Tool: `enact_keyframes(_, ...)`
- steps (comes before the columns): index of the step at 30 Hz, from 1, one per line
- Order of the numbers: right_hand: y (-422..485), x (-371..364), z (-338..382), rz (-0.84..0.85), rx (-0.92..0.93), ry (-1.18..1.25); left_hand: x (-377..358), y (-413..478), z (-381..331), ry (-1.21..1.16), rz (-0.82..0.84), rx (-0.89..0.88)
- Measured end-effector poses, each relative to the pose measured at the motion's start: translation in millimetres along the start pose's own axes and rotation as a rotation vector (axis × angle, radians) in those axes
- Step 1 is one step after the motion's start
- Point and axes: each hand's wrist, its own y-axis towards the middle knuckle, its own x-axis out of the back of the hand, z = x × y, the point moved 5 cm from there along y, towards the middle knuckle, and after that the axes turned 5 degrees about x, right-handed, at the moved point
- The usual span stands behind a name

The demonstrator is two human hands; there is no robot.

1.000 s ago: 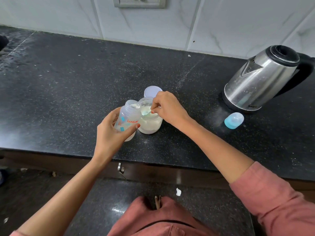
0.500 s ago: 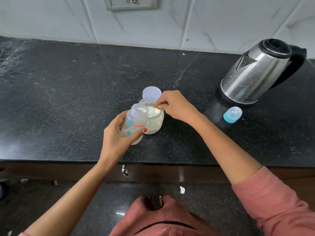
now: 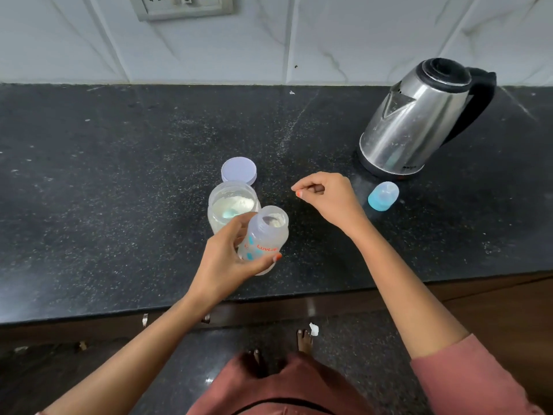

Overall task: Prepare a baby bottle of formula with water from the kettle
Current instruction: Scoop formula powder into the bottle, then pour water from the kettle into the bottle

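My left hand grips a clear baby bottle with red lettering, open at the top and with white powder inside, near the counter's front. Just behind it stands an open jar of formula powder with a small blue scoop lying in it. The jar's pale lid lies flat behind the jar. My right hand hovers to the right of the jar, fingers curled and holding nothing. A steel kettle with a black handle stands at the back right. The blue bottle cap lies in front of it.
The black stone counter runs across the view, its front edge close to my body. A white tiled wall with a socket plate rises behind it. Dark floor and my feet show below the edge.
My right hand let go of the scoop in the jar and drew back to the right. My left hand moved the bottle right, away from the jar's mouth.
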Motion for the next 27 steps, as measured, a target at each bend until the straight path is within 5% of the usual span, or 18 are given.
enact_keyframes(12, 18, 102, -72, -0.251, -0.036, 0.2, -77, 81, -16, -0.027, -0.03, 0.013)
enact_keyframes(23, 56, 254, -137, -0.829, 0.067, 0.355, -137, 153, -36, -0.083, -0.126, 0.028)
enact_keyframes(27, 77, 275, -167, -0.822, 0.01, 0.284, -147, 172, -39, -0.082, -0.155, 0.035)
